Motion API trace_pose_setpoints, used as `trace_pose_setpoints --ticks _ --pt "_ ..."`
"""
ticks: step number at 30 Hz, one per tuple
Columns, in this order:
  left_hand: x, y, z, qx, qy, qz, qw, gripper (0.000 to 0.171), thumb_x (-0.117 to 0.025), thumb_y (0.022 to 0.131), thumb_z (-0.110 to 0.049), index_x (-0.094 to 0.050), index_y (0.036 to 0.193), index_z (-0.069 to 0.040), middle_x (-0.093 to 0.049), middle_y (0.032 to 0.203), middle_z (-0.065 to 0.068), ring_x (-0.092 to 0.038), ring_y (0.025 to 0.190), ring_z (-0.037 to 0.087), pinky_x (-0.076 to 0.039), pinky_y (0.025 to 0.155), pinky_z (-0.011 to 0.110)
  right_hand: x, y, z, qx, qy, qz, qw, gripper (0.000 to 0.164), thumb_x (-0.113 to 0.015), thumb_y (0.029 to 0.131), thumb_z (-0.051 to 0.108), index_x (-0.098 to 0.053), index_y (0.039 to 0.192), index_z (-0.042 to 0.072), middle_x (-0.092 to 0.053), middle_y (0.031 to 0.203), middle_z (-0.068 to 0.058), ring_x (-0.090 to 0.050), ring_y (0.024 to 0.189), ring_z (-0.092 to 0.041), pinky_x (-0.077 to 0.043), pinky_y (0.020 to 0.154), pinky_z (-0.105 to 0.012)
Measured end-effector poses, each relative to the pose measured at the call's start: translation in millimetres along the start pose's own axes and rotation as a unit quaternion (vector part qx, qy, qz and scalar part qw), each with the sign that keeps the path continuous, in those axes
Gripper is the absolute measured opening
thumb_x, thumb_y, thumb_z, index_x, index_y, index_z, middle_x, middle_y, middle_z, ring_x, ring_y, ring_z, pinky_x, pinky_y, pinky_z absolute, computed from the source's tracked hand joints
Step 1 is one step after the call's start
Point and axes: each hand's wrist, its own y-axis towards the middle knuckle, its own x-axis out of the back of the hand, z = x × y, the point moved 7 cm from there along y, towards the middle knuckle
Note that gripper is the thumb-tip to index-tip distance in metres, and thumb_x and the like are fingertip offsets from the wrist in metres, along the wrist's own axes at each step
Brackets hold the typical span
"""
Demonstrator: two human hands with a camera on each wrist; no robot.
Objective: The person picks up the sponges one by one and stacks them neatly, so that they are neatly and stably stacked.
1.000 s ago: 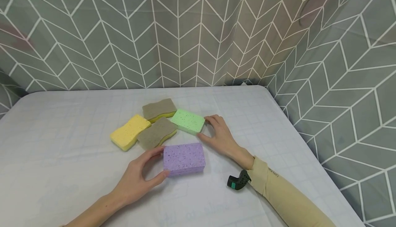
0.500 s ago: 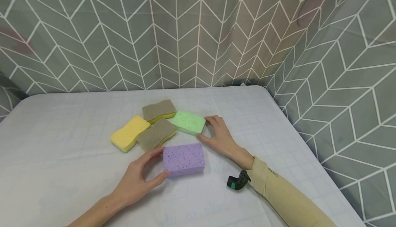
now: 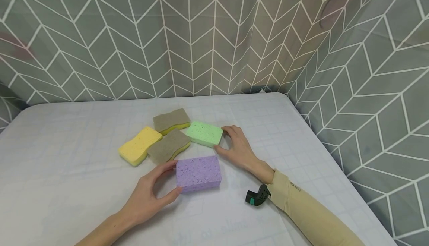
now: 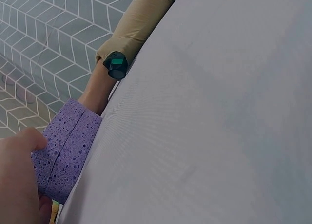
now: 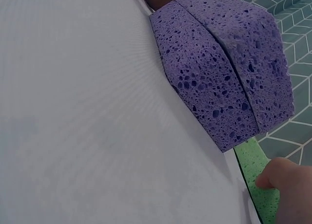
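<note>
My left hand [image 3: 147,194] holds the left end of a purple sponge [image 3: 198,171], thumb at the near corner and fingers at the far one. A seam runs lengthwise along the purple sponge in both wrist views; whether it is two stacked pieces I cannot tell. Farther back, my right hand [image 3: 239,151] pinches the right end of a light green sponge [image 3: 204,133] between thumb and fingers. The right wrist view shows the right thumb [image 5: 287,185] against the green sponge, partly hidden behind the purple one. The left thumb [image 4: 31,139] presses the purple sponge in the left wrist view.
Two grey-topped scrub sponges, one behind [image 3: 171,120] and one in front [image 3: 168,146], lie left of the green sponge. A yellow sponge [image 3: 140,146] touches them at far left. White cloth covers the table [image 3: 67,164]; a patterned curtain [image 3: 201,33] hangs behind and to the right.
</note>
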Motion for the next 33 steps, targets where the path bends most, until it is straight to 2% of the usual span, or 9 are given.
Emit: trace_pose_setpoints --ticks 9,22,33 --pt "-0.1 -0.7 -2.2 -0.019 -0.025 0.012 0.9995 0.063 -0.077 0.088 -0.016 -0.05 0.144 -0.022 -0.059 0.14 -0.002 -0.057 0.127 0.012 -0.032 0.11 0.007 1.2 -0.8 -0.4 -0.01 0.003 -0.007 1.0 0.064 -0.072 0.083 0.037 -0.054 0.136 0.006 -0.059 0.128 -0.007 -0.05 0.122 -0.024 -0.042 0.11 -0.042" --pt "0.0 -1.5 -1.0 -0.011 -0.025 0.012 0.9996 0.063 -0.077 0.087 -0.013 -0.05 0.144 -0.021 -0.059 0.14 -0.001 -0.056 0.129 0.012 -0.032 0.11 0.007 1.8 -2.7 -0.8 -0.026 0.024 -0.006 0.999 0.065 -0.074 0.082 0.034 -0.054 0.137 0.004 -0.059 0.128 -0.009 -0.05 0.122 -0.025 -0.042 0.11 -0.043" --pt "-0.6 -0.7 -2.9 -0.022 -0.029 0.006 0.9993 0.063 -0.077 0.086 -0.012 -0.051 0.143 -0.021 -0.06 0.139 0.0 -0.057 0.128 0.012 -0.033 0.11 0.007 6.4 -10.9 -1.4 -0.044 0.027 -0.014 0.999 0.064 -0.074 0.083 0.034 -0.054 0.135 0.004 -0.06 0.126 -0.009 -0.051 0.121 -0.025 -0.043 0.109 -0.043"
